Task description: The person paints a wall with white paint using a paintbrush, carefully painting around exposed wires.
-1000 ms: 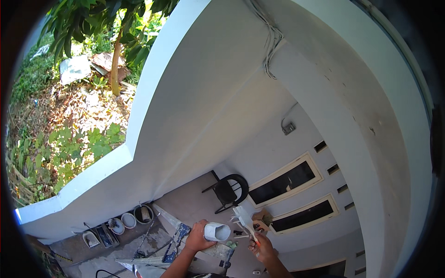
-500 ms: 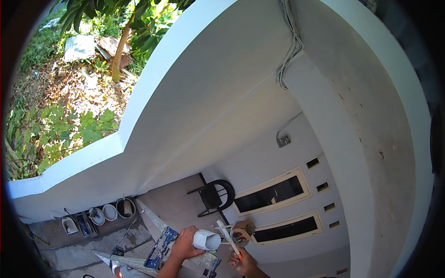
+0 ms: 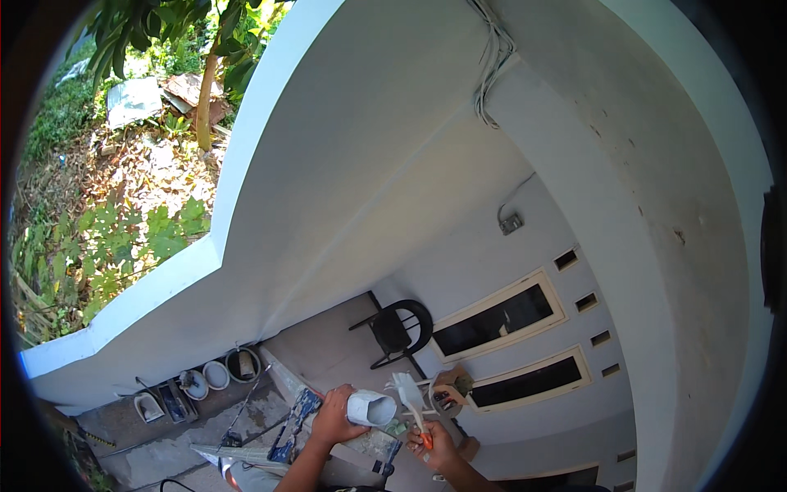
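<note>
My left hand (image 3: 334,416) is closed round a small white, open-topped plastic container (image 3: 359,407), tilted so that its opening faces right. My right hand (image 3: 434,444) grips the orange handle of a flat paintbrush (image 3: 409,394), whose broad white head points up. The brush is just right of the container, apart from it. Below both hands is the paint-spattered, blue and pale top of a stepladder (image 3: 369,450). What lies inside the container is hard to make out.
A curved pale wall (image 3: 344,205) with a white top edge rises ahead. Loose cables (image 3: 492,82) hang at the top. Far below are a black chair (image 3: 393,330), several buckets (image 3: 216,375) along the wall, and a cardboard box (image 3: 452,382). Framed windows (image 3: 525,383) lie at right.
The brush has turned from edge-on to showing its broad face. Both hands and the container sit slightly farther right in the picture; the whole view has shifted too.
</note>
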Demonstrator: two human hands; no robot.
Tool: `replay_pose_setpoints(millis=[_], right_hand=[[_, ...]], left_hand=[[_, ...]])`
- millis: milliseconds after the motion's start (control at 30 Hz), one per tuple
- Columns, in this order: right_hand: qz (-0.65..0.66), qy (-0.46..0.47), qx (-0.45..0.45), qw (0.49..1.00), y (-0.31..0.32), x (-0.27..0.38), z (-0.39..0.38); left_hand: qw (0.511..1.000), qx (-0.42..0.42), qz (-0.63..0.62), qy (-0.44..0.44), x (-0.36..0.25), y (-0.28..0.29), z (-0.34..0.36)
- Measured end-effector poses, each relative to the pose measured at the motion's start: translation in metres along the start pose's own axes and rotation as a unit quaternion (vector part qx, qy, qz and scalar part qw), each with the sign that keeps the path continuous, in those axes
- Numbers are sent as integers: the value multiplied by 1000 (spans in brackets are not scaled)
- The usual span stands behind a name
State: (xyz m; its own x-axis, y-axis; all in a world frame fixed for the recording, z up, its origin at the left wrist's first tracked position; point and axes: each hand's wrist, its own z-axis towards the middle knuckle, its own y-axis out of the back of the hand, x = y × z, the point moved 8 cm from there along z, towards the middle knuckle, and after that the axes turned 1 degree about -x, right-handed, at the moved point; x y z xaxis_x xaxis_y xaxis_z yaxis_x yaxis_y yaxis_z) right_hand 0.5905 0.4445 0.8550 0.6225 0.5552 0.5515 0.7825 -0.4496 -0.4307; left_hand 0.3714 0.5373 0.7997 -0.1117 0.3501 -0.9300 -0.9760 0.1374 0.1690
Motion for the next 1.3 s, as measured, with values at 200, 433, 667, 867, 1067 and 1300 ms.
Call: replay_pose_setpoints(millis=[200,433,667,867,1067,1300], right_hand=[[-28,108,-33,993,4,20,-25],[-336,232,-101,907,-13,65,-69],[-416,293,-108,854,-24,72,-99],[-333,233,-104,908,-54,87,-105],[-225,369,114,894,-204,173,-73],[-202,453,183,849,-373,354,-55]], left_hand=[[1000,-20,-10,-22,8,-9,7],[999,-43,-12,-18,14,-6,7],[999,-29,-14,4,12,-9,7],[999,-28,-7,-24,9,-13,12],[1000,-25,11,-10,3,-5,9],[1000,-5,7,-10,11,-12,6]])
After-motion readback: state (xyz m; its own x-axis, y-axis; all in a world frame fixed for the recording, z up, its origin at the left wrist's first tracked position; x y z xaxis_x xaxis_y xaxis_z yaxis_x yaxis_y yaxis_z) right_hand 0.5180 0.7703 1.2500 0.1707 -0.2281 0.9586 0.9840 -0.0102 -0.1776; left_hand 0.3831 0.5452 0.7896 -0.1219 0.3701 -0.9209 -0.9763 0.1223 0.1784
